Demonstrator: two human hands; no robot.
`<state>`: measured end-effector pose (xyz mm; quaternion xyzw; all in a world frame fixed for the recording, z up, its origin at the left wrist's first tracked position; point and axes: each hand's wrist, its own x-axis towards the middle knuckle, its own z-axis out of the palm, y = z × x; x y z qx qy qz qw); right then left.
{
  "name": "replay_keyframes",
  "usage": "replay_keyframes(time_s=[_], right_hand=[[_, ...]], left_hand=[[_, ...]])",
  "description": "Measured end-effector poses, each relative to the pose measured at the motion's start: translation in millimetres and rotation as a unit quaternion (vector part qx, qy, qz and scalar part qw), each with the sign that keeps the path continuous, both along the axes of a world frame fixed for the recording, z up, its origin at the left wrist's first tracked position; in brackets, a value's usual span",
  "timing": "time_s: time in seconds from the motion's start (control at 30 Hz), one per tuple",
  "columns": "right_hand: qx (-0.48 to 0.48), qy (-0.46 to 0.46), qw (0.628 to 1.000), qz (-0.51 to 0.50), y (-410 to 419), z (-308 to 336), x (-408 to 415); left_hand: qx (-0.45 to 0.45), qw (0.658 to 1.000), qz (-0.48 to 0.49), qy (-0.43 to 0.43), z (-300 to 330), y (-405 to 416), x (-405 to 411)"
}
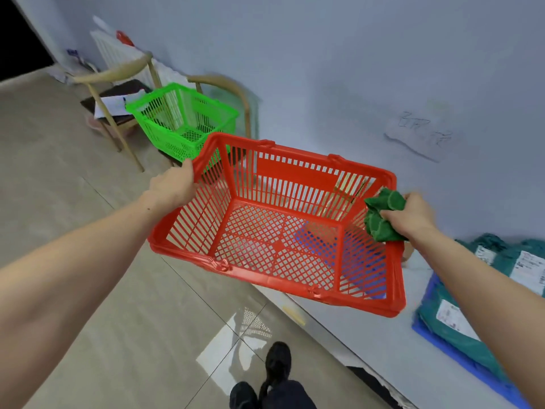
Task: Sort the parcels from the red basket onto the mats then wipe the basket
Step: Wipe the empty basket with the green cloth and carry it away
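Observation:
The red basket (298, 169) hangs tilted in the air in front of me, with nothing inside it. My left hand (174, 184) grips its left rim. My right hand (410, 214) holds a crumpled green cloth (380, 219) against the basket's right rim. Several teal parcels (460, 323) with white labels lie on a blue mat (427, 329) at the right, on a grey table surface. More blue mat (315, 240) shows through the basket's mesh floor.
A green basket (182, 119) sits on a wooden chair (112, 93) at the back left, beside a second chair (236, 93). Papers lie on the near chair. The grey table (354, 84) fills the right side. My dark shoes (277, 367) stand on the tiled floor.

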<state>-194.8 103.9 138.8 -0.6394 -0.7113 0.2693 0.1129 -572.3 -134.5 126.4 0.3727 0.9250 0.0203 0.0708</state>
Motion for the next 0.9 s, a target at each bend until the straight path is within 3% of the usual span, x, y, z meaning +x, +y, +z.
replay_keyframes(time_s=[0.4,0.9], right_hand=[[0.002,-0.017,0.997,0.08,52.4,12.7,-141.3],[0.003,-0.009,1.0,0.028,7.3,20.2,-326.9]], left_hand=[[0.007,0.997,0.077,-0.022,3.9,4.8,-108.2],[0.017,1.0,0.022,-0.012,21.1,-13.7,-320.9]])
